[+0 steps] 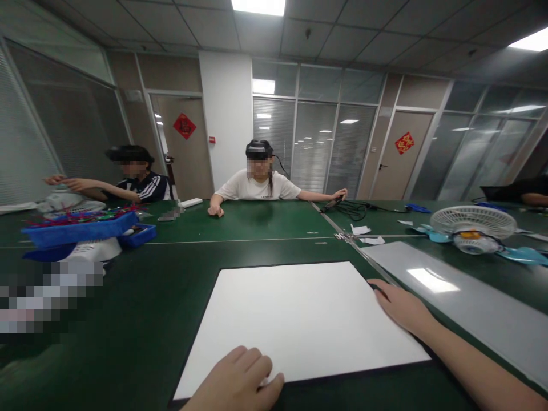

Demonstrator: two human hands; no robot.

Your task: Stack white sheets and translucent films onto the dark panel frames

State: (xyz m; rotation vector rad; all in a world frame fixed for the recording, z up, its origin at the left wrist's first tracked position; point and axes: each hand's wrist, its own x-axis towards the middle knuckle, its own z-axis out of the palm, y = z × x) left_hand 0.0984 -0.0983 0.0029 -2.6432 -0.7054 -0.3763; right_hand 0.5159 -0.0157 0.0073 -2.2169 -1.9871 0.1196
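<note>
A large white board (pixel 299 319) with a thin dark rim lies flat on the green table (pixel 141 319) right in front of me. My left hand (pixel 237 379) rests on the board's near edge, fingers curled loosely, nothing visible in them. My right hand (pixel 400 305) lies on the board's right edge with fingers stretched along it and a small dark thing at the fingertips that I cannot make out.
A grey sheet (pixel 466 308) lies to the right of the board. A white fan (pixel 473 228) sits far right. Blue trays (pixel 81 231) with small parts stand far left. Two people sit across the table; cables (pixel 355 208) and paper scraps (pixel 368 235) lie near them.
</note>
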